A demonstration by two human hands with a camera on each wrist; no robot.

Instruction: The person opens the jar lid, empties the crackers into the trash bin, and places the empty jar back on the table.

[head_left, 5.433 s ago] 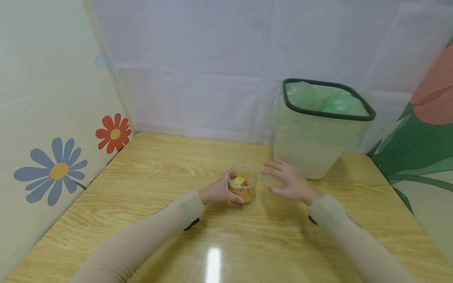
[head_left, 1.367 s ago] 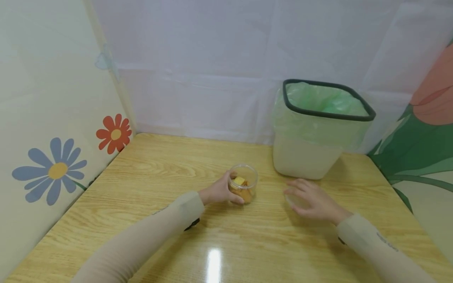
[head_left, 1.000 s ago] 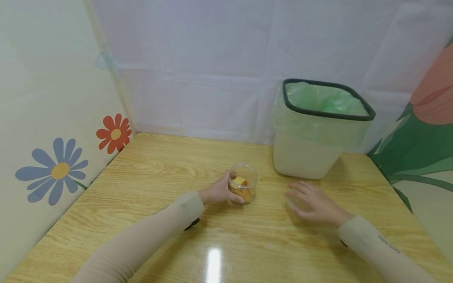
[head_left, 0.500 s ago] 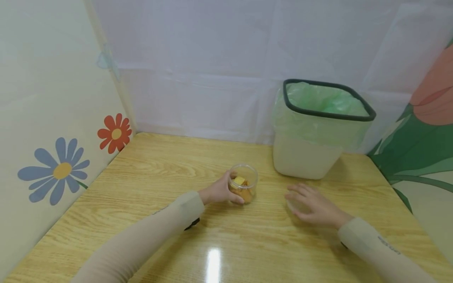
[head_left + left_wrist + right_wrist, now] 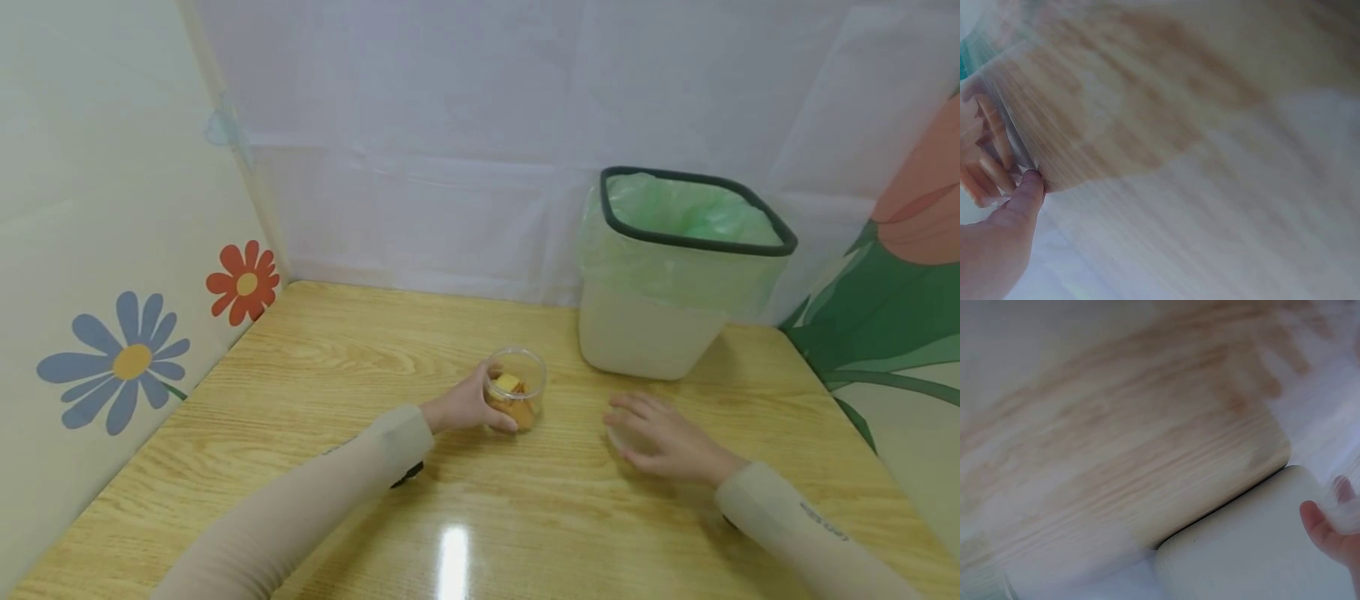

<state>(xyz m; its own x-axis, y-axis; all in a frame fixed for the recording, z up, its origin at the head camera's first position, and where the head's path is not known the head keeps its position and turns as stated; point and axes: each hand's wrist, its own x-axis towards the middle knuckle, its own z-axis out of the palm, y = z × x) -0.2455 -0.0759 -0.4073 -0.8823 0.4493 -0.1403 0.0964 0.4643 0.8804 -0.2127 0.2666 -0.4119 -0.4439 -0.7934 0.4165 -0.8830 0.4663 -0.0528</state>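
In the head view the left hand (image 5: pixel 463 407) grips a clear round cup (image 5: pixel 534 393) from its left side, thumb in front. Orange pieces and a yellow one (image 5: pixel 507 383) lie inside, and the cup's top is uncovered. The left wrist view shows the thumb of the left hand (image 5: pixel 1007 237) against the clear wall, beside orange pieces (image 5: pixel 997 137). To the right of the cup, apart from it, the right hand (image 5: pixel 663 439) holds a clear, thin, round lid-like thing (image 5: pixel 622 439) by its edge. Its rim (image 5: pixel 1346 519) also shows at the right hand (image 5: pixel 1335 542) in the right wrist view.
A pale bin (image 5: pixel 645 333) with a dark rim and green liner stands behind the right hand. The wooden table (image 5: pixel 360 333) meets a white cloth (image 5: pixel 420 167) at the back. Walls with painted flowers (image 5: pixel 131 362) flank it.
Compared with the earliest frame, the right hand has moved right and nearer the person with the clear round thing. It is almost still over the last second. The left hand and cup have stayed put.
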